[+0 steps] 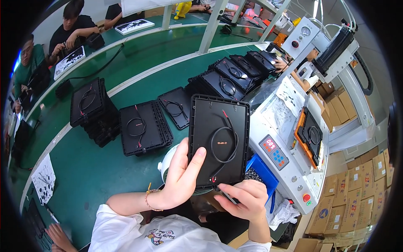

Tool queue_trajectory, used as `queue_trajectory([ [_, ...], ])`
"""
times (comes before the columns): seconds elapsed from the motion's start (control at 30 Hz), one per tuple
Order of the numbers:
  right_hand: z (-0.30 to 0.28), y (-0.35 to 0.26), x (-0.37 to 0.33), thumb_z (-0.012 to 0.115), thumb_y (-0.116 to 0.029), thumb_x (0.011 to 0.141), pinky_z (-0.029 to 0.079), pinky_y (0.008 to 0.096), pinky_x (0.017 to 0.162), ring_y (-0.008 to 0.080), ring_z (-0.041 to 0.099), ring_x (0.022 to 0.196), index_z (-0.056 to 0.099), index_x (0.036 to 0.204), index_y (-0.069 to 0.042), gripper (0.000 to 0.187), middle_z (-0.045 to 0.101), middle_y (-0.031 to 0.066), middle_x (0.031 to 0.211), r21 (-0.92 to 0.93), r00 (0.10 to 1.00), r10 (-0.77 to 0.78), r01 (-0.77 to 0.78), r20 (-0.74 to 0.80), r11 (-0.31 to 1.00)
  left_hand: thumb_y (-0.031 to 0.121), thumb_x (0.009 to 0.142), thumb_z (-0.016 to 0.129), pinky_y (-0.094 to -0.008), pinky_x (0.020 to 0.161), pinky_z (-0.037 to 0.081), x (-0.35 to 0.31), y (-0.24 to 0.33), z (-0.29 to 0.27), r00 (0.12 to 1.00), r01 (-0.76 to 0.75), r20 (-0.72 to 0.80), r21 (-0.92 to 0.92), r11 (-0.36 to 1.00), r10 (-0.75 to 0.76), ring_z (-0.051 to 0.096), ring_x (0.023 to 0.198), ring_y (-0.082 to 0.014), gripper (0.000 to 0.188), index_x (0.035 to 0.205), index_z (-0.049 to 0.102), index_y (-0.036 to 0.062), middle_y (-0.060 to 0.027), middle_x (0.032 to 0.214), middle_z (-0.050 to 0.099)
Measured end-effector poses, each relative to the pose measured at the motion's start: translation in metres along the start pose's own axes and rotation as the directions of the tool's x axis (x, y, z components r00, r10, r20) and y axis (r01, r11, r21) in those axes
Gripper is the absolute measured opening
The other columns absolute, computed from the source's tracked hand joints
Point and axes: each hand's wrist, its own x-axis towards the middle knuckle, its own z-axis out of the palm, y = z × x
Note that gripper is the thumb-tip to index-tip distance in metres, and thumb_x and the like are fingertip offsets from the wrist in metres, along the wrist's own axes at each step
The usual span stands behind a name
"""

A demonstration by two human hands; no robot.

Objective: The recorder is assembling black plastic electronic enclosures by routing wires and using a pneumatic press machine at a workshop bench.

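Observation:
My left hand [181,178] grips a flat black plastic panel [208,138] by its left edge, thumb on its face. The panel is tilted up before me, with a coiled black cable [213,145] on it, whose red wire ends show at top and bottom. By the panel's lower right corner is my right hand [247,198], fingers curled in a pinch; what they hold, if anything, is too small to make out. Just beyond the panel lie a single similar panel [173,110] and a stack of panels [145,128].
More panel stacks stand at left [94,109] and along the back [222,80]. To the right is a press machine [275,145] with an orange fixture [303,132] holding a panel. A blue bin [268,174] of small parts sits beside it. Co-workers work across the green bench [67,168].

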Motion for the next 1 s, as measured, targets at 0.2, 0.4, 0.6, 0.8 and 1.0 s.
queue_trajectory([
  [0.2,-0.025,0.007,-0.020,0.079,-0.002,0.063,0.036,0.0218,0.043,0.0106,0.048,0.044,0.072,0.090,-0.005,0.028,0.057,0.0006,0.059,-0.064,0.987,0.149,-0.153,-0.056,0.986,0.008,0.096,0.049,-0.0316,0.093,0.048,0.025,0.018,-0.050,0.926,-0.156,-0.318,0.171,0.973,0.204,0.058,0.106,-0.0171,0.035,0.129,0.042,-0.0012,-0.0109,0.120,0.056],
  [0.4,-0.034,0.021,-0.050,0.077,0.003,0.065,0.033,0.0198,0.042,0.0073,0.046,0.043,0.071,0.086,-0.004,0.022,0.057,0.0008,0.058,-0.058,0.945,0.312,-0.318,-0.093,0.946,0.003,0.092,0.048,-0.0298,0.099,0.039,0.034,0.026,-0.161,0.866,-0.006,-0.453,0.417,0.909,0.213,0.051,0.112,-0.0175,0.041,0.132,0.038,-0.0047,-0.0115,0.125,0.051],
  [0.6,-0.034,0.030,-0.062,0.074,0.005,0.069,0.034,0.0192,0.043,0.0064,0.047,0.044,0.071,0.086,-0.003,0.019,0.058,0.0016,0.060,-0.072,0.925,0.363,-0.372,-0.112,0.926,0.021,0.096,0.048,-0.0315,0.100,0.038,0.028,0.035,-0.164,0.866,0.271,-0.490,0.630,0.728,0.101,0.052,0.115,-0.0220,0.048,0.133,0.039,-0.0084,-0.0185,0.125,0.054],
  [0.8,-0.048,0.036,-0.077,0.070,0.006,0.073,0.034,0.0190,0.046,0.0067,0.051,0.052,0.070,0.084,-0.001,0.013,0.059,0.0026,0.064,-0.139,0.878,0.445,-0.470,-0.179,0.872,0.040,0.099,0.039,-0.0435,0.088,0.047,0.022,0.059,-0.147,0.878,0.450,-0.441,0.893,-0.004,0.186,0.060,0.100,-0.0410,0.056,0.124,0.048,-0.0100,-0.0306,0.106,0.061],
  [1.0,-0.069,0.064,-0.092,0.069,0.000,0.079,0.043,0.0229,0.052,0.0116,0.056,0.058,0.071,0.087,0.000,0.009,0.064,0.0070,0.076,-0.135,0.789,0.614,-0.606,0.031,0.784,0.025,0.097,0.048,-0.0426,0.079,0.048,0.058,0.043,-0.095,0.924,-0.138,0.107,0.989,0.059,0.368,0.058,0.091,-0.0386,0.033,0.113,0.053,-0.0028,-0.0213,0.103,0.057],
])
